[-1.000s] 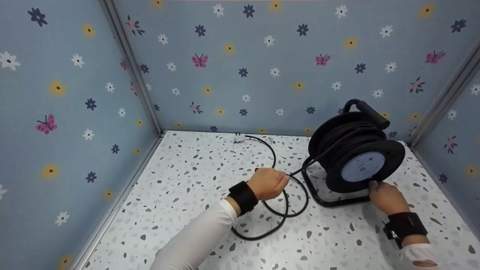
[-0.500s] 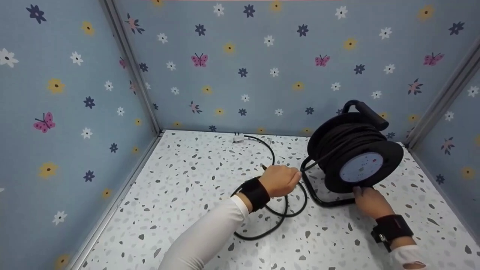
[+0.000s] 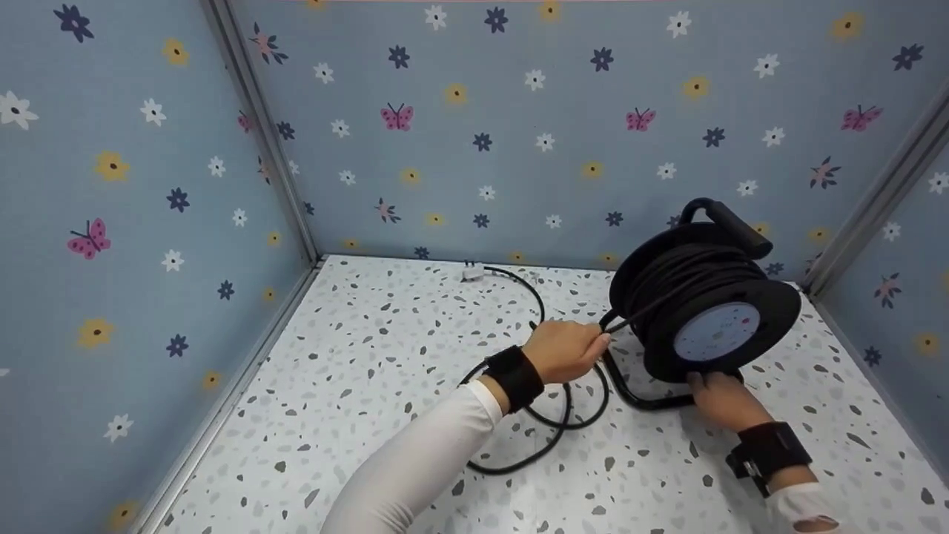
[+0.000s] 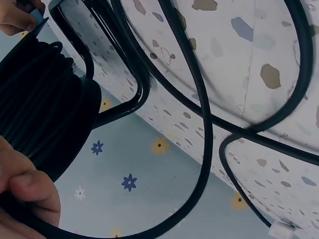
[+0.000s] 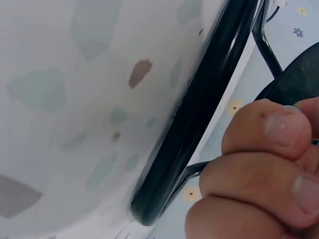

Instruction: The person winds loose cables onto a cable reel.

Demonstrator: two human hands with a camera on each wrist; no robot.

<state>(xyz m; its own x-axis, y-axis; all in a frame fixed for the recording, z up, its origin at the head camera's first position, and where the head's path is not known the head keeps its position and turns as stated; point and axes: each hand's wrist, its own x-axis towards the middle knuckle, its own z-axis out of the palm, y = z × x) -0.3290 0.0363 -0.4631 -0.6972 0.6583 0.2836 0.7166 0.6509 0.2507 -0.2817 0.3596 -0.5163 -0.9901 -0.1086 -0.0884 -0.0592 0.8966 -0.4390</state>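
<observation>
A black cable reel (image 3: 637, 356) with a pale blue socket face (image 3: 718, 331) stands on its tubular frame (image 3: 652, 404) at the right in the head view. Around its drum lie wound turns of black cable (image 3: 678, 278). My left hand (image 3: 567, 351) grips the cable just left of the drum, and its loose length runs on behind the fingers. My right hand (image 3: 726, 400) grips the reel at the bottom of its front rim, fingers curled (image 5: 254, 174). What exactly lies inside that grip is mostly hidden; a bluish bit shows between finger and thumb.
Loose loops of cable (image 3: 511, 469) lie on the speckled white surface (image 3: 356, 356). A white plug (image 3: 472, 271) ends the cable near the back wall (image 3: 511, 178). Flowered panels stand at the back, left and right. The reel's carrying handle (image 3: 738, 228) points up near the back wall.
The left hand has moved right and slightly up along the cable, closer to the drum. My right hand has shifted left along the bottom, and the reel has turned clockwise with it.
</observation>
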